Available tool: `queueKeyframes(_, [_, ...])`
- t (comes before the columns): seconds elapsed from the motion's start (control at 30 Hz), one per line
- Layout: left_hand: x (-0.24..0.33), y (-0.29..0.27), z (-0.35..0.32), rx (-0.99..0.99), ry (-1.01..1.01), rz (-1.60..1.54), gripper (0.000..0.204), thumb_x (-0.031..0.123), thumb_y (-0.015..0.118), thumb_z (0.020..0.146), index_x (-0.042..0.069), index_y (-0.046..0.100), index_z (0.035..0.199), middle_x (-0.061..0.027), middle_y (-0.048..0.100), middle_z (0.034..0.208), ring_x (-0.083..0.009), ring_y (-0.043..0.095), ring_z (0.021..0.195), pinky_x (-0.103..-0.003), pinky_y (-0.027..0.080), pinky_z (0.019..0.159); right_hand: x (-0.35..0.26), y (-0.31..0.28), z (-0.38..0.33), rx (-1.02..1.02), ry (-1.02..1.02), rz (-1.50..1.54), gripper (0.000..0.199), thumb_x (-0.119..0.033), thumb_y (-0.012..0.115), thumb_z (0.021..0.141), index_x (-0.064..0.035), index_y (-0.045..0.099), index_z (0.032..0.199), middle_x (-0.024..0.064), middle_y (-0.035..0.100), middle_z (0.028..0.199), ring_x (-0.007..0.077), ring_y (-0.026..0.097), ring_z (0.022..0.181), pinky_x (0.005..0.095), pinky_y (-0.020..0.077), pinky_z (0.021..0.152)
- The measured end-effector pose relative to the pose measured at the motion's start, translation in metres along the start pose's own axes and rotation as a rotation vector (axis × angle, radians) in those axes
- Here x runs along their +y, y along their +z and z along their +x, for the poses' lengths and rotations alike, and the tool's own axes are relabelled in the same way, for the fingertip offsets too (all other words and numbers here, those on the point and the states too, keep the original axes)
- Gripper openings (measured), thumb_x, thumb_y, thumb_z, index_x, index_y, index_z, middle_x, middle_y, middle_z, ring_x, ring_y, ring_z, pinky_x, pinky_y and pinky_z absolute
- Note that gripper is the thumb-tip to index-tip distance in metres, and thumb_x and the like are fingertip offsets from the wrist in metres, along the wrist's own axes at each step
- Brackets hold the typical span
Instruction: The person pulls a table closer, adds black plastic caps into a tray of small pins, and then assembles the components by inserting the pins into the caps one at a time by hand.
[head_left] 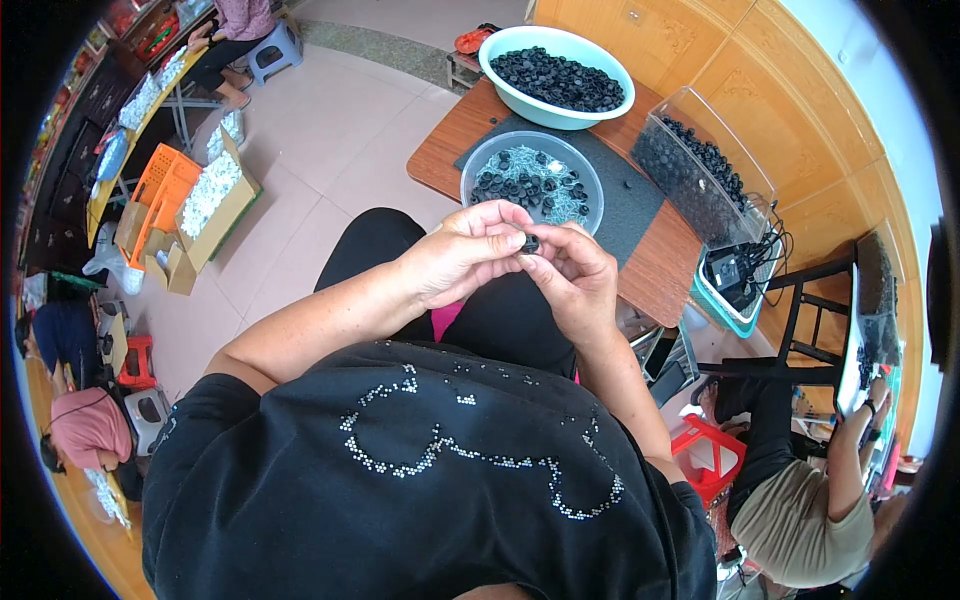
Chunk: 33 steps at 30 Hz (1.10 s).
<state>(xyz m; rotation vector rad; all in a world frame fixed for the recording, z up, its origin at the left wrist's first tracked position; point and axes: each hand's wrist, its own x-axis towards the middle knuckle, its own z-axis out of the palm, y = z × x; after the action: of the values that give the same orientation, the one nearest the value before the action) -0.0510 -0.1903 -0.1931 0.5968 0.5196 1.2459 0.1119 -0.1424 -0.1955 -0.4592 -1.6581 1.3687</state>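
Note:
My left hand (462, 254) and my right hand (574, 277) meet above my lap. Pinched between their thumbs and fingers is a small round black plastic part (530, 243); the fingertips hide some of it. Just beyond my hands, a clear round tray (597, 192) on the table carries more loose black parts and many thin, pale bluish pieces. Behind it stands a pale green basin (553, 119) heaped with small black parts.
The tray rests on a dark mat (640, 205) on a brown wooden table (437, 160). A clear bin (690, 208) of black parts stands at right. An orange crate (160, 190) and a carton (225, 215) of white pieces are on the floor at left. Other people sit around the room.

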Motion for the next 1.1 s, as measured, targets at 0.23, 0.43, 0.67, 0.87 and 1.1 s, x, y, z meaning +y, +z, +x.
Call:
queueKeyframes(0.23, [0.003, 0.004, -0.004, -0.050, -0.052, -0.036, 0.015, 0.011, 0.058, 0.087, 0.006, 0.051, 0.101, -0.0043, 0.057, 0.095, -0.0122, 0.056, 0.094, -0.026, 0.046, 0.086, 0.001, 0.000, 0.000, -0.029, 0.104, 0.158, 0.023, 0.003, 0.066, 0.076, -0.0003, 0.063, 0.099, 0.0008, 0.054, 0.085, 0.0061, 0.048, 0.072, 0.0194, 0.0412, 0.065])
queueKeyframes(0.43, [0.000, 0.003, -0.003, -0.028, -0.027, -0.012, 0.014, 0.012, 0.057, 0.088, 0.007, 0.051, 0.099, -0.0033, 0.057, 0.094, -0.0117, 0.056, 0.093, -0.026, 0.045, 0.086, 0.004, 0.002, 0.000, -0.020, 0.115, 0.165, 0.021, 0.003, 0.066, 0.077, -0.0001, 0.063, 0.098, -0.0007, 0.054, 0.082, 0.0044, 0.046, 0.069, 0.0182, 0.0389, 0.061])
queueKeyframes(0.67, [-0.008, 0.002, -0.004, -0.019, -0.046, -0.082, 0.011, 0.012, 0.055, 0.089, 0.008, 0.052, 0.099, -0.0026, 0.056, 0.095, -0.0112, 0.056, 0.092, -0.025, 0.045, 0.086, 0.009, 0.005, -0.004, 0.024, 0.099, 0.122, 0.014, 0.003, 0.065, 0.077, 0.0003, 0.060, 0.090, -0.0034, 0.052, 0.074, 0.0019, 0.042, 0.060, 0.0170, 0.0360, 0.054])
queueKeyframes(0.87, [-0.009, 0.004, -0.005, -0.018, -0.038, -0.107, 0.013, 0.012, 0.053, 0.090, 0.008, 0.052, 0.102, -0.0043, 0.057, 0.097, -0.0130, 0.056, 0.094, -0.026, 0.046, 0.086, 0.012, 0.005, -0.006, 0.058, 0.093, 0.056, 0.012, 0.002, 0.066, 0.076, -0.0002, 0.059, 0.086, -0.0041, 0.048, 0.067, 0.0024, 0.038, 0.057, 0.0187, 0.0334, 0.051])
queueKeyframes(1.1, [-0.008, 0.009, -0.005, 0.020, -0.001, 0.005, 0.009, 0.012, 0.052, 0.091, 0.008, 0.051, 0.098, -0.0041, 0.055, 0.097, -0.0114, 0.054, 0.094, -0.026, 0.044, 0.086, 0.016, 0.001, -0.004, 0.040, 0.033, -0.104, 0.013, 0.000, 0.066, 0.074, -0.0006, 0.058, 0.085, -0.0023, 0.044, 0.063, 0.0055, 0.037, 0.055, 0.0211, 0.0339, 0.051])
